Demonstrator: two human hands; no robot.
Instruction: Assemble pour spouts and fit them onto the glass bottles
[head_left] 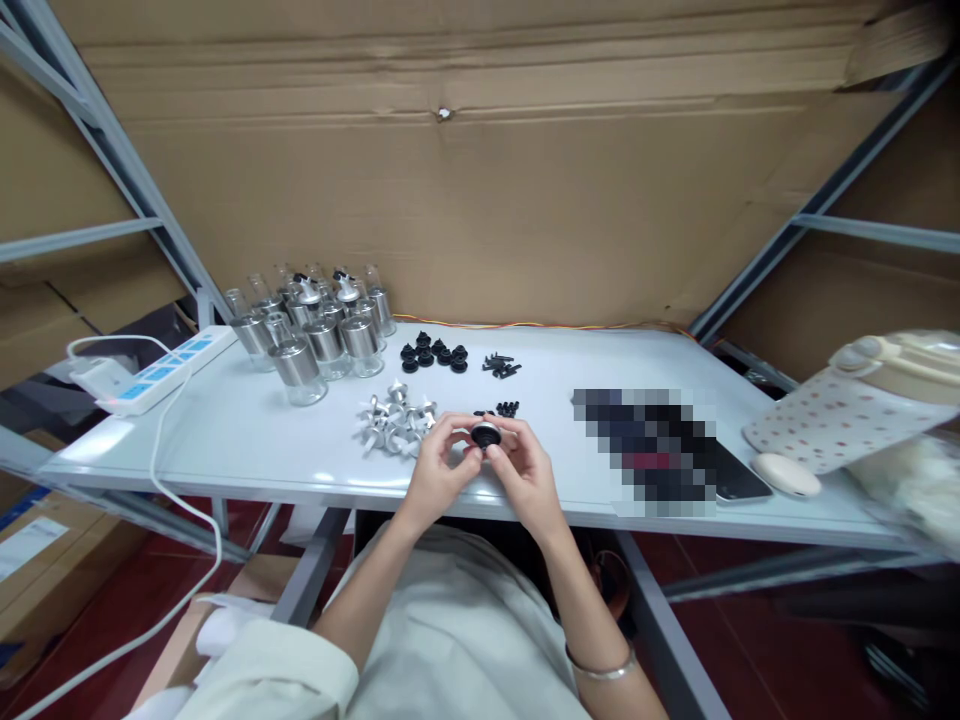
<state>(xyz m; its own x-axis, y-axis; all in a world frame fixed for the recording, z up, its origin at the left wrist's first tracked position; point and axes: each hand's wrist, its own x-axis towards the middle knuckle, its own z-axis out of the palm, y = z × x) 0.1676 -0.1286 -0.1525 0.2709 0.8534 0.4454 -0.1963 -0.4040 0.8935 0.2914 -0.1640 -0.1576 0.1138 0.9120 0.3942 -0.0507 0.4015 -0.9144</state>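
Near the table's front edge, my left hand [439, 475] and my right hand [528, 472] grip one bottle cap [486, 434] between thumbs and fingers. It has a silver rim and a black ribbed plug facing me. Just left of my hands lies a heap of silver pourer tops [396, 422] with pale stems. Beyond the cap sit small black pieces [508, 409], partly hidden by my fingers. Farther back are a cluster of black stoppers [427, 354] and a small pile of slim black parts [501, 365].
Glass bottles with steel sleeves [294, 362] crowd the table's back left; two carry spouted tops. A power strip [169, 370] with a white cable lies at the left edge. On the right are a phone [739, 478], a cream oval case [786, 474] and a spotted flask [817, 415].
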